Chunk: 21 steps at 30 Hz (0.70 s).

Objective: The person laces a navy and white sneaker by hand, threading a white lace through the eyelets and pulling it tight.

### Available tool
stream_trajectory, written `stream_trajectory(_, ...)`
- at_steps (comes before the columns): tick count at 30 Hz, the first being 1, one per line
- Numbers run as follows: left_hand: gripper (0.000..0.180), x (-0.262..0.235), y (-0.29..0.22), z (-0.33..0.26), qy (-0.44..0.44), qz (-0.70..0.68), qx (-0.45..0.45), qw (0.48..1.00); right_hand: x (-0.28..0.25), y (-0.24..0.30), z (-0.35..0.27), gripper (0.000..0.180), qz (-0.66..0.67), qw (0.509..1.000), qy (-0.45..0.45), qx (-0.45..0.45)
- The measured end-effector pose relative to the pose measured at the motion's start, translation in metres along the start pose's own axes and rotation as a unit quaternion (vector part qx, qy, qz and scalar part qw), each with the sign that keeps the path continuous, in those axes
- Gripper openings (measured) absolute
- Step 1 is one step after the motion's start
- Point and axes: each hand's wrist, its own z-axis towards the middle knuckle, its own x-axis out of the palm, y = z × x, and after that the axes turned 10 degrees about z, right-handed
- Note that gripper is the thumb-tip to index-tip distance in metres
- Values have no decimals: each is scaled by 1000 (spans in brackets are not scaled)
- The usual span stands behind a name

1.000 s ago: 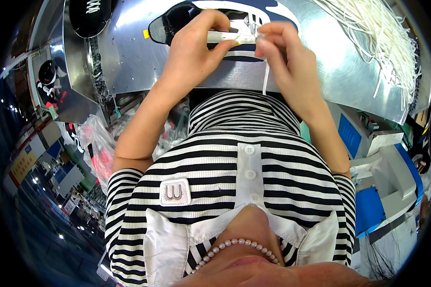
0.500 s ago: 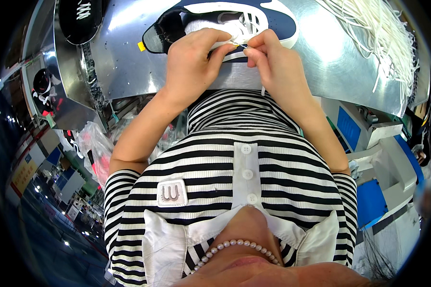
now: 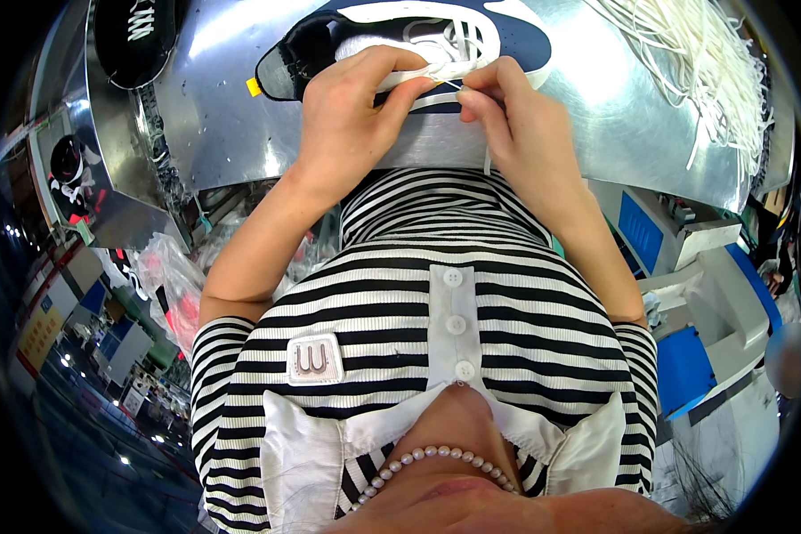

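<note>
A navy, white and black sneaker [image 3: 522,43] lies on its side along the metal worktop, toe to the right and heel to the left. White lace runs through several of its eyelets. My left hand [image 3: 351,111] is closed on the shoe's near eyelet edge, thumb and forefinger pinched together. Just right of it, my right hand [image 3: 527,129] pinches a white shoelace [image 3: 452,85] that stretches taut from the eyelet edge. A loose lace end hangs below the right hand. My left fingers hide part of the shoe's opening and near side.
The metal worktop [image 3: 231,133] spans the far side of my lap. A heap of white laces [image 3: 703,71] spills over its right part. A black laced shoe [image 3: 136,40] sits at the far left. Below are plastic bags [image 3: 171,276] and a grey-and-blue plastic piece [image 3: 690,360].
My right fingers have drawn slightly away from my left ones, and more lace shows between them. The whole view has shifted a little.
</note>
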Motion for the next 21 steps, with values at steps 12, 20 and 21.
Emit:
stream_trajectory(12, 18, 9, -4, -20, -47, 56, 95, 993, -12, 10, -11, 30, -99, 994, 52, -3)
stream_trajectory(20, 25, 5, 8, -29, -61, 69, 207, 974, -10, 19, 48, 16, -195, 953, 165, -162)
stream_trajectory(21, 26, 5, 10, -31, -70, 66, 218, 971, -13, 21, 46, 16, -210, 953, 164, -144)
